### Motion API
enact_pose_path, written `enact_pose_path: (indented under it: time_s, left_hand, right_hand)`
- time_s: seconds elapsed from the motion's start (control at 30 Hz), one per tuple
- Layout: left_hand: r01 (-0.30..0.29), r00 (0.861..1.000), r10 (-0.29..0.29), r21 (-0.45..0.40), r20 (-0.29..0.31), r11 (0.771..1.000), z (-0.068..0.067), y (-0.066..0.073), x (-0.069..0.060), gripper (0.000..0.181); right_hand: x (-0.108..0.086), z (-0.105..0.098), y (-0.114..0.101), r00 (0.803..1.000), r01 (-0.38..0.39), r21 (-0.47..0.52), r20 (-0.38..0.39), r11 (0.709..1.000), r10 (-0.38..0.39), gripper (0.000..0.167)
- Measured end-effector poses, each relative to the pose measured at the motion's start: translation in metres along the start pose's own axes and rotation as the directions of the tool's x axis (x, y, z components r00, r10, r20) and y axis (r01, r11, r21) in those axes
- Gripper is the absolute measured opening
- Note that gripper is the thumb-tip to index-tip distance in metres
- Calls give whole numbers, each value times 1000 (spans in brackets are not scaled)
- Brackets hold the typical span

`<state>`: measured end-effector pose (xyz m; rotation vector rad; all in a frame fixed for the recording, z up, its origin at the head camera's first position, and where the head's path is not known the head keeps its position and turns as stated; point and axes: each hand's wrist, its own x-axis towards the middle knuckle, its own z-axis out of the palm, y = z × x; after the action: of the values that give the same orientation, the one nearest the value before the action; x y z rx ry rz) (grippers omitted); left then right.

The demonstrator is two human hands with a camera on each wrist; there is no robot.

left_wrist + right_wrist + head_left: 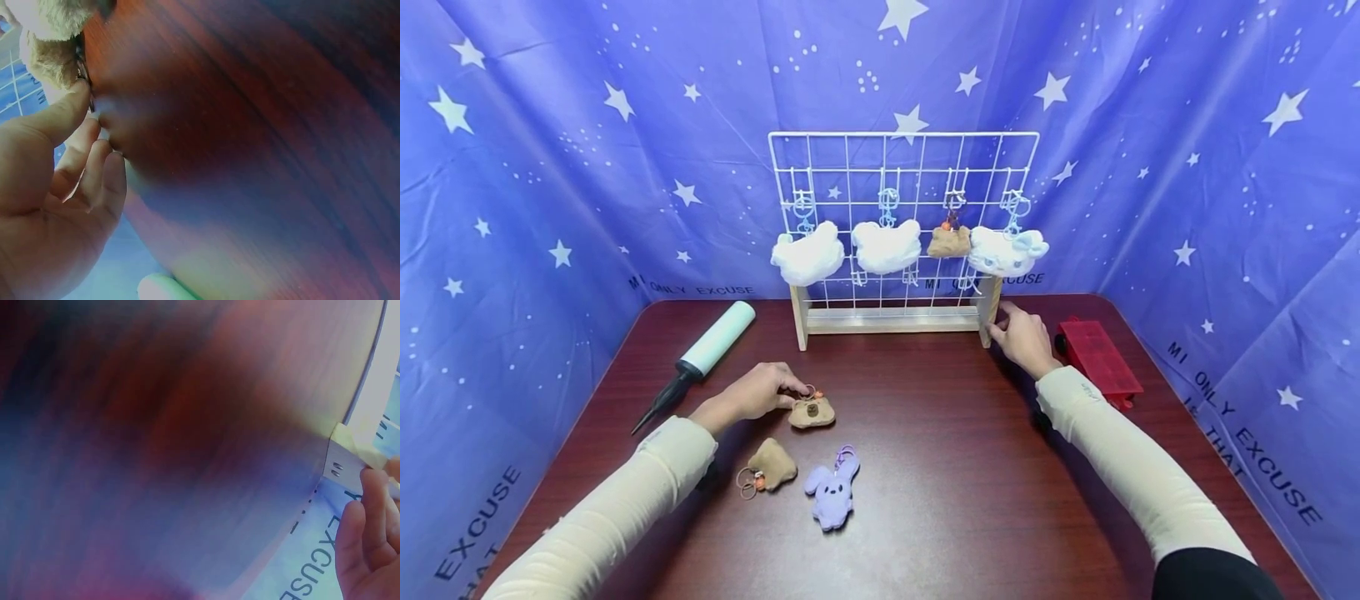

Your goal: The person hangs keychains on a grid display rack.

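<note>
Near the table's left-centre, my left hand (758,392) pinches the ring of a brown plush keychain (812,412) with a dark nose and an orange bead. In the left wrist view the thumb presses that ring while the other fingers lie close by. A white wire grid rack (891,321) stands on wooden feet at the back. My right hand (1024,337) holds its right wooden post (991,310), thumb in front. From the grid hang two white fluffy plushes (808,254) (887,247), a small brown plush (950,242) and a white plush with a bow (1009,252).
Nearer the front lie another brown plush keychain (772,464) and a purple bunny keychain (832,498). A mint-green hand pump (718,340) lies at the left. A red compartment box (1101,357) sits right of my right hand. Starry blue curtains (587,150) surround the table.
</note>
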<state>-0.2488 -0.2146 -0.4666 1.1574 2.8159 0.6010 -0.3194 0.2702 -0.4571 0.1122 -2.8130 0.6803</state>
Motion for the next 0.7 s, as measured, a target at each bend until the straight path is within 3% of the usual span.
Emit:
enact_pose_path:
  time_s: [0.3,0.5,0.7]
  left_hand:
    - [18,998,-15,-42,62,999,-5,1,-2,31]
    - [49,997,-46,-38,64,998,-3,1,-1,29]
    - [43,997,-41,-34,68,998,-4,0,0,26]
  right_hand:
    - [1,0,2,1000,0,15,-2,1000,1,44]
    - [2,0,2,1000,10,9,-13,1000,-10,41]
    - [1,1,3,1000,6,18,11,1000,-6,44]
